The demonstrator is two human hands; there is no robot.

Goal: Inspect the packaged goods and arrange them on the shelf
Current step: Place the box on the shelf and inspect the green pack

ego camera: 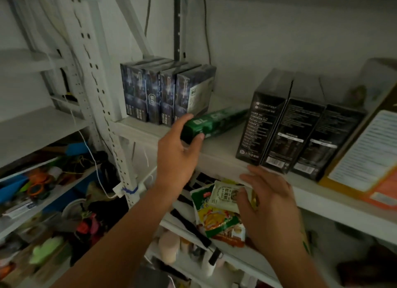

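Observation:
My left hand (179, 150) grips the near end of a long green box (214, 123) that lies on the white shelf (217, 150), its far end pointing right toward the black boxes. My right hand (270, 204) holds a small stack of food packets below the shelf edge: a pale packet (224, 195) on top of a green and yellow packet (217, 221). Several dark blue boxes (167, 92) stand upright in a row at the shelf's back left. Three black boxes (294, 124) stand side by side on the right.
A yellow and white carton (365, 154) leans at the far right of the shelf. A perforated white upright (107, 107) divides this shelf from the left bay, where colourful clutter (49, 186) fills lower levels. More small items sit on the lower shelf (193, 240).

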